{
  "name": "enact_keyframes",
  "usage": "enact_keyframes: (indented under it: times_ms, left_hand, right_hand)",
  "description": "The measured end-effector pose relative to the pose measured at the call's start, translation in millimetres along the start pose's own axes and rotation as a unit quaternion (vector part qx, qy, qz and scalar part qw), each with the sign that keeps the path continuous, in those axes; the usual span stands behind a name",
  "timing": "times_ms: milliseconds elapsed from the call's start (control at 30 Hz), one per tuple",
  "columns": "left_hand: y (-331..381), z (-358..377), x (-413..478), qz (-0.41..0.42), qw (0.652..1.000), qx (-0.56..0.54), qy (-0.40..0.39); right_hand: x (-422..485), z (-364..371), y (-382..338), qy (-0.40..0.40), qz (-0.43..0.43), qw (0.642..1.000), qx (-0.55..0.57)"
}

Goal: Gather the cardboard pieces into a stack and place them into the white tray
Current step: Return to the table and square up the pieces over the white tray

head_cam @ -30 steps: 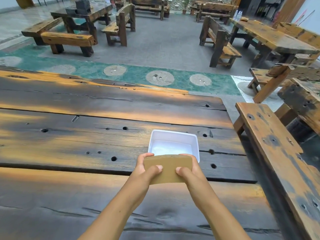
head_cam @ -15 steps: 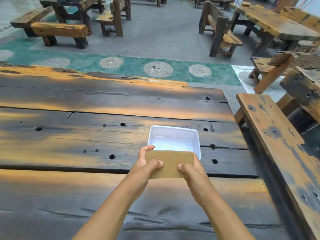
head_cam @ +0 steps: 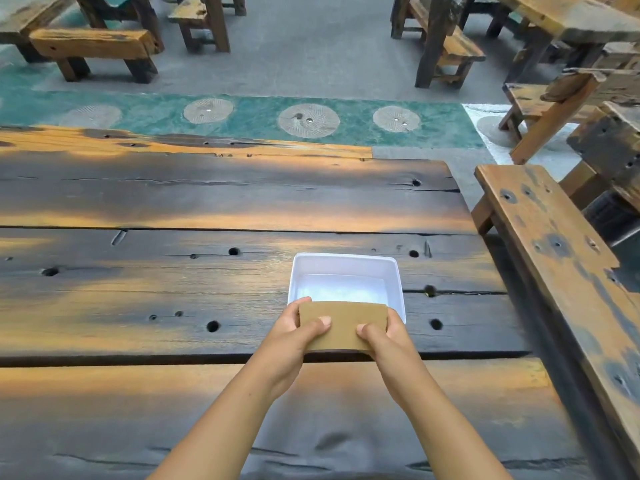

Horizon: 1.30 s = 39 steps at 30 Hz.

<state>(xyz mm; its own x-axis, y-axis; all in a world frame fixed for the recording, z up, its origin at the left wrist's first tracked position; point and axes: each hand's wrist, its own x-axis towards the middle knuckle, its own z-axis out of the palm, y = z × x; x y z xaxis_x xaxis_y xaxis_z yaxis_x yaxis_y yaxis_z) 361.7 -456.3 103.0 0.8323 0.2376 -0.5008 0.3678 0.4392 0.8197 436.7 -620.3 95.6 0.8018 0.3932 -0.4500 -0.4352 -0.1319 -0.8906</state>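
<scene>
A brown cardboard stack is held flat between both hands, just above the near rim of the white tray. My left hand grips its left end with the thumb on top. My right hand grips its right end the same way. The stack's far edge overlaps the tray's near wall and hides it. The tray sits on the dark wooden table and its visible inside holds nothing.
A wooden bench runs along the table's right side. The table's right edge lies a little past the tray. More wooden tables and benches stand across the grey floor beyond the green strip.
Both hands carried the cardboard stack slightly forward, so it now overlaps the tray's near rim. The camera tilted further down.
</scene>
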Motion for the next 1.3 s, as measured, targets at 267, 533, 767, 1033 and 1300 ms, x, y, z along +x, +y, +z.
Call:
enact_keyframes:
  times_ms: [267,533,767,1033,1300]
  left_hand:
    - [4,-1,70,-0.046,0.998,-0.021,0.029]
    - [-1,-1,148,-0.056,0.994,0.021,0.088]
    - [-19,-6,193,-0.061,0.987,0.049,0.137]
    - [-25,1,219,-0.07,0.983,0.046,0.164]
    - [-33,2,226,-0.072,0.983,0.079,0.149]
  right_hand:
    - [70,-11,-6,0.008,0.033,0.999,0.017]
    - [142,-20,13,0.01,0.09,0.996,-0.001]
    - [191,-20,32,0.075,0.109,0.991,-0.007]
    - [217,-20,40,0.116,0.118,0.986,-0.015]
    - [223,-18,47,0.134,0.112,0.983,-0.052]
